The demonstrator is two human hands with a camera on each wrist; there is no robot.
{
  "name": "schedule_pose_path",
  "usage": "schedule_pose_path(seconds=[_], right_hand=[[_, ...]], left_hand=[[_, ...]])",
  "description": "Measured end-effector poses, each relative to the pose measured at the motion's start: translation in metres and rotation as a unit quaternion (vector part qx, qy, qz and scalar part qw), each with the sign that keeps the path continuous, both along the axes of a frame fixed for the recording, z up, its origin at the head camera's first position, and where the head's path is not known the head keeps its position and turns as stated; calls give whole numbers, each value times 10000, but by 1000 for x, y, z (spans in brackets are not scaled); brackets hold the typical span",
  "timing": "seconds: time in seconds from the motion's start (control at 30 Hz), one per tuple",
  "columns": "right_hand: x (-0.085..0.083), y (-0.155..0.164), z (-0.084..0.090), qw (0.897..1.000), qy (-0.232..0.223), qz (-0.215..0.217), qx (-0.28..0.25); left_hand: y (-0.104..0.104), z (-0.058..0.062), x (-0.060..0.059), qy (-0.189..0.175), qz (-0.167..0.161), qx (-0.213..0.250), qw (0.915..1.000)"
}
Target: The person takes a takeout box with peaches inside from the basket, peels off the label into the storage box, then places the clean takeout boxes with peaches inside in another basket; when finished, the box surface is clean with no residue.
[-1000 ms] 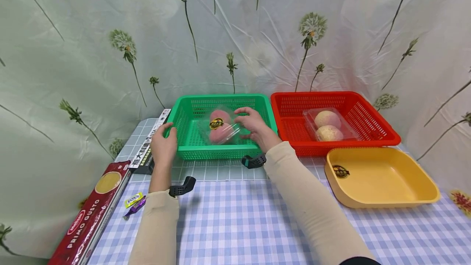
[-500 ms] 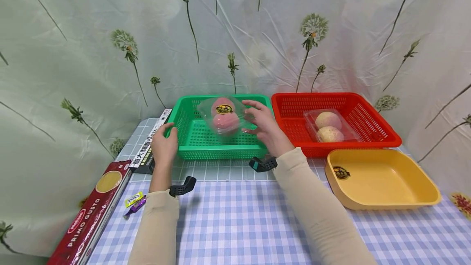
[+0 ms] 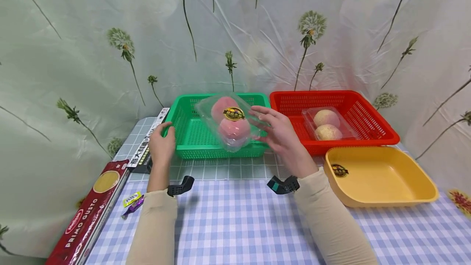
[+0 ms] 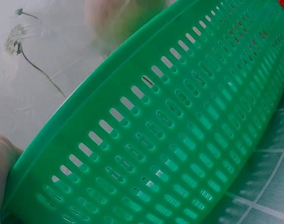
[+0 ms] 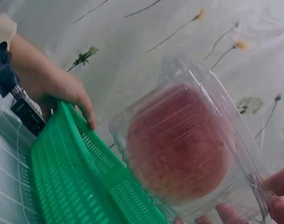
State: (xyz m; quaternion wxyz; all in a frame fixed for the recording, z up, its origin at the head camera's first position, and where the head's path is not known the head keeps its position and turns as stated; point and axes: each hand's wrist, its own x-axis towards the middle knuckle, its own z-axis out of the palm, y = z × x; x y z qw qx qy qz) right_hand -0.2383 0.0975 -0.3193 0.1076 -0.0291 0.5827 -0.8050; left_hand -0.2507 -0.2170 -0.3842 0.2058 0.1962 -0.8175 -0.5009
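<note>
A person's right hand (image 3: 281, 134) holds a clear pack (image 3: 234, 113) of two pink peaches (image 3: 235, 130), tilted over the middle and right part of a green basket (image 3: 202, 153). Its fingers are parted, neither wide nor closed, and curve about the pack's right edge; seen from the right wrist, fingertips show against the plastic below the fruit. The pack's near corner overlaps the basket's near rim in the head view; whether the two touch there cannot be told.

The left hand (image 3: 162, 144) grips the basket's left rim, thumb and fingers curved narrowly around it, with a finger hooked over the edge in the right-wrist view.

Just to the right of the green basket stands a red basket (image 3: 309, 147), a second pack (image 3: 328, 124) of two paler peaches lying inside. Nearer and further right, a yellow tray (image 3: 382, 175) bearing a dark sticker (image 3: 339, 170) sits on the surface (image 3: 235, 224), which is covered in blue-and-white check. At left, a black-and-white box (image 3: 147, 146) lies beside the green basket, with a maroon packet (image 3: 92, 207) nearer; two small sweets (image 3: 132, 198), one yellow and one purple, lie between the packet and the left sleeve (image 3: 156, 224). A dandelion-print curtain (image 3: 235, 19) hangs at the far side.
</note>
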Motion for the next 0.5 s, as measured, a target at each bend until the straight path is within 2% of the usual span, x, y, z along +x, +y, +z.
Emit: schedule_pose_path(seconds=[0.3,0.5], right_hand=[[27,29,-8,9979,372,380,-358],[39,50,-14,9944,676,805,-125]], left_hand=[[-1,-1,1,9,17,-52,10000],[-1,-1,0,66,36,10,10000]])
